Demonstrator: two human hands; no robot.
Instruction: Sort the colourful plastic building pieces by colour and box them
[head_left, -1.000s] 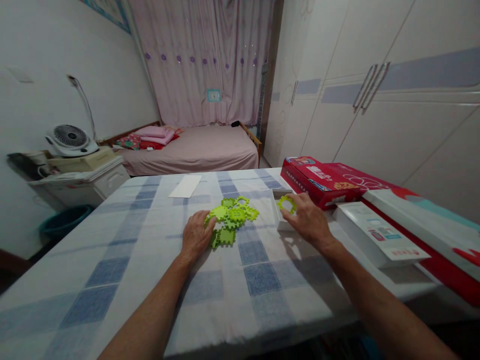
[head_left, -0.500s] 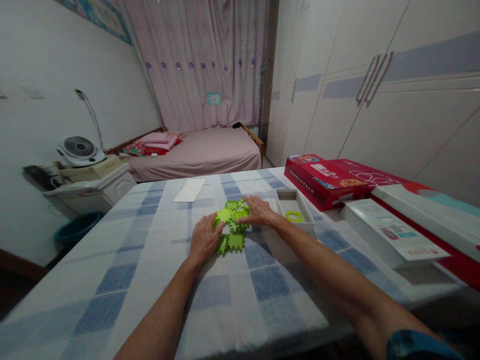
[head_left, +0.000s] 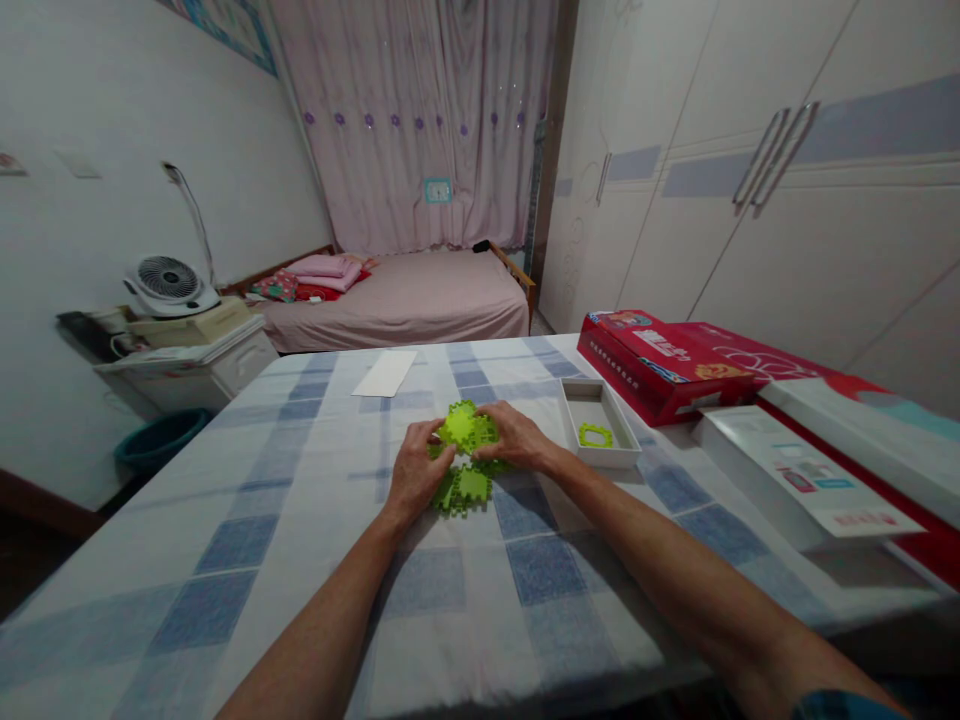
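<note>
Lime-green toothed puzzle pieces lie in a cluster on the checked tablecloth between my hands. A brighter yellow-green piece is at the far side of the cluster, seemingly raised a little. My left hand grips it from the left, with the thumb near and the fingers curled beyond. From the right, my right hand pinches the patterned green piece beside it, thumb toward me. Fingers partly cover both pieces, and I cannot tell whether they are joined.
To the right stands a shallow open white box with a yellow-green frame piece inside. Beyond it are a red box and a white box lid. A white card lies at the far left of the table.
My fingers have closed from lying spread over the pieces to gripping the far ones by their edges. The bright piece now sits higher and tilted. The view has shifted slightly.
</note>
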